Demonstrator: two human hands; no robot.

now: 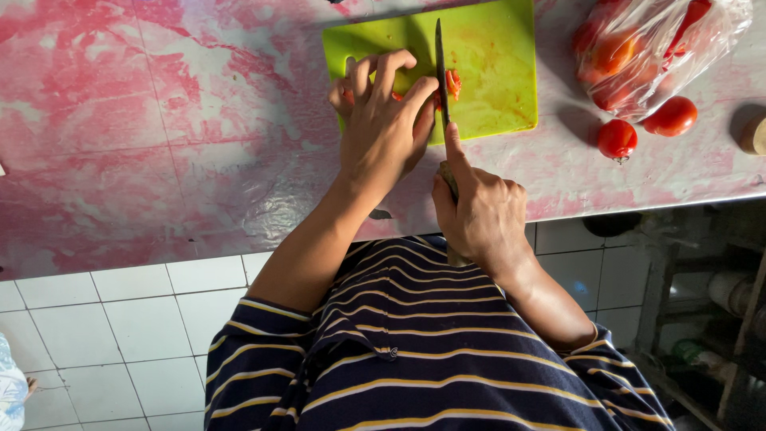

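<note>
Pressing down on a piece of tomato (453,82) with curled fingers, the left hand (383,120) rests on the lime-green cutting board (495,72), its fingertips bent under and covering most of what it steadies. The right hand (479,211) is closed around the handle of a knife (440,68), forefinger stretched along the spine, the blade standing on edge just beside the left knuckles and touching the red piece. This board lies on a pink marbled worktop (159,120). To the right, well apart from the board, a clear plastic bag of tomatoes (646,48) lies with two loose tomatoes (617,137) beside it.
</note>
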